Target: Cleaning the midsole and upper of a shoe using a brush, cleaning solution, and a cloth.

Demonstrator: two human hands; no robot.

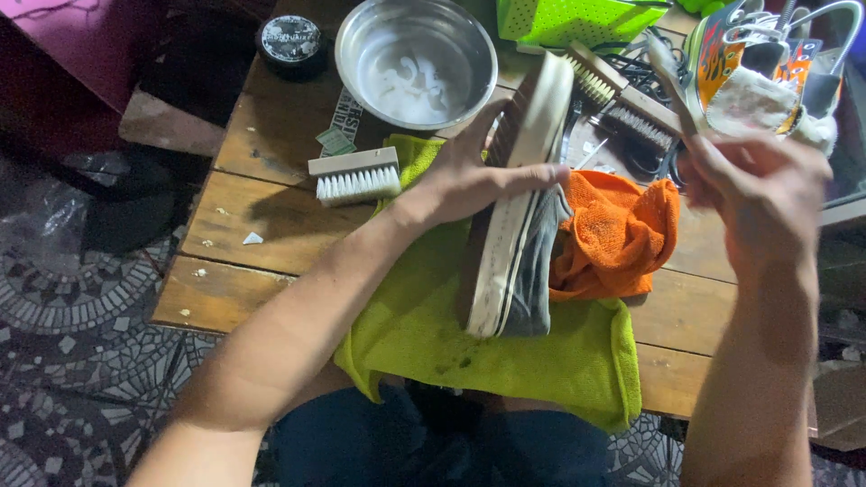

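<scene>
Shoe (514, 225) lies on its side on the yellow-green towel (424, 334) at the middle of the desk (244, 225), its pale rubber sole edge turned up and the grey canvas upper sagging toward the orange cloth (622, 234). I judge it light, with a stiff sole and a soft, floppy upper, so the firm sole rim is the place to grip; if wet, the rubber may be slick. My left hand (469, 176) is spread partly open, the fingers laid across the sole near the toe end and pressing it down rather than closing round it. My right hand (767, 194) is curled round the thin handle of a small brush (672, 81), which is raised above the desk's right side. Near the far edge stands a metal bowl (415, 59) with foamy water, close to the shoe's toe. A white-bristled brush (356, 176) lies just beside my left wrist, two wooden brushes (622, 104) sit behind the shoe, and a second shoe (767, 81) with flame print crowds the far right corner. A dark round tin (290, 41) stands left of the bowl.
</scene>
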